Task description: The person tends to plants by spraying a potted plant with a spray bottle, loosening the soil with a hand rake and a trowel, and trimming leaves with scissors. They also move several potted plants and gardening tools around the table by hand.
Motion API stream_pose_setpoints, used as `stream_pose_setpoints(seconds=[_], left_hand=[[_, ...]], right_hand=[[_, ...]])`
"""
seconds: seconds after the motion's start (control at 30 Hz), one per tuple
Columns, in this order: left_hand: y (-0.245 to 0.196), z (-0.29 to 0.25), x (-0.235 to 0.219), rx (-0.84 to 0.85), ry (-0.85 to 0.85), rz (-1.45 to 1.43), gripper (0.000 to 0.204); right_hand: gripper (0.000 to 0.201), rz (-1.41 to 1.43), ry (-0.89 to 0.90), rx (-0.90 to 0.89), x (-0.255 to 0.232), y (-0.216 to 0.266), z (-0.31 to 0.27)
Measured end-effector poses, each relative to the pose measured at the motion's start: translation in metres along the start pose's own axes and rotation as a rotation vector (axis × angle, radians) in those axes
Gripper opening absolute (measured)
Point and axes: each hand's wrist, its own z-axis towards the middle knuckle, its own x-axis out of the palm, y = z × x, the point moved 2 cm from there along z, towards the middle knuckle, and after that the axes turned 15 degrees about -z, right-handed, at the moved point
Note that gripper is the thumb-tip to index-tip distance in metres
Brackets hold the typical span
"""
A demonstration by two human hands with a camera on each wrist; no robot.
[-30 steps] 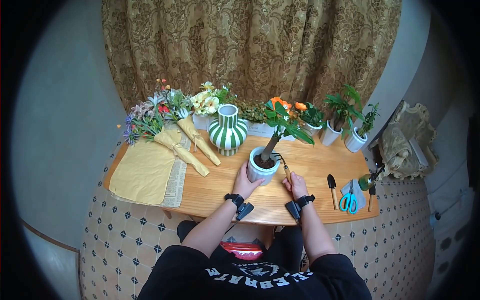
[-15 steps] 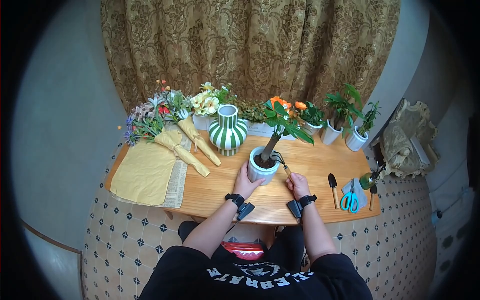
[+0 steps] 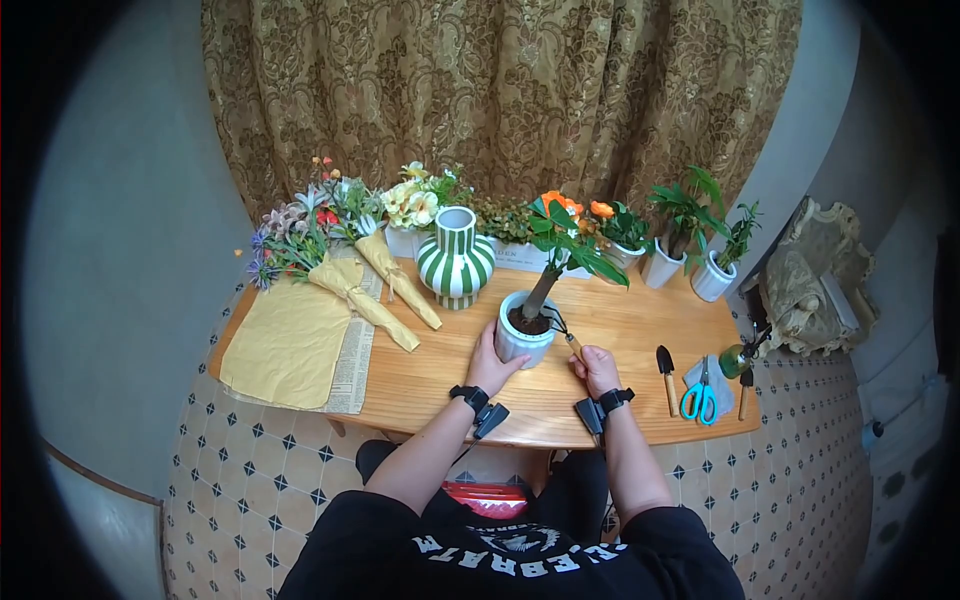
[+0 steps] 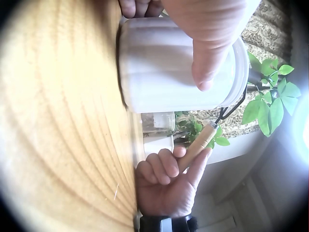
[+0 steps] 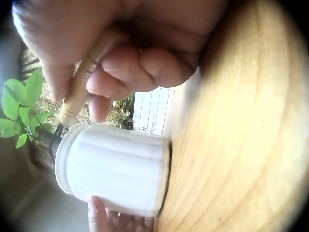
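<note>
A white ribbed pot (image 3: 524,348) with dark soil and a leafy plant (image 3: 541,296) stands upright near the table's front. My left hand (image 3: 492,367) grips the pot's left side; in the left wrist view its thumb lies along the white wall (image 4: 159,67). On the right, my right hand (image 3: 598,371) holds a small rake by its wooden handle (image 5: 75,99), fingers curled round it. The rake's black prongs (image 3: 556,318) reach over the pot's right rim to the soil; their tips are hard to make out.
Behind the pot stand a green-striped vase (image 3: 456,262), a white planter (image 3: 520,257) and several potted plants. Wrapped bouquets (image 3: 372,308) and yellow paper (image 3: 285,345) lie left. A small trowel (image 3: 668,382), blue scissors (image 3: 700,400) and a green bottle (image 3: 733,361) are at the right.
The right hand has shifted slightly to the right since the earliest frame, and the rake's head has moved a little within the pot's right side. The left hand keeps its grip.
</note>
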Motion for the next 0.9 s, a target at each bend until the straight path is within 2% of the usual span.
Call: stream_pose_setpoints(seconds=[0.27,0.57,0.9], left_hand=[[0.0021,-0.0003,-0.0001,-0.011,-0.002,0.004,0.091],[0.0017,-0.0001,-0.0001,-0.005,-0.002,-0.002,0.09],[-0.0001,-0.0006,0.0002,-0.006,-0.008,-0.003,0.089]], right_hand=[[0.036,-0.059,0.034,0.0,0.0013,0.0005,0.0016],[0.031,0.087,-0.016,0.081,0.0007,0.0052,-0.0014],[0.027,0.146,-0.015,0.01,0.0011,0.0037,0.0007]])
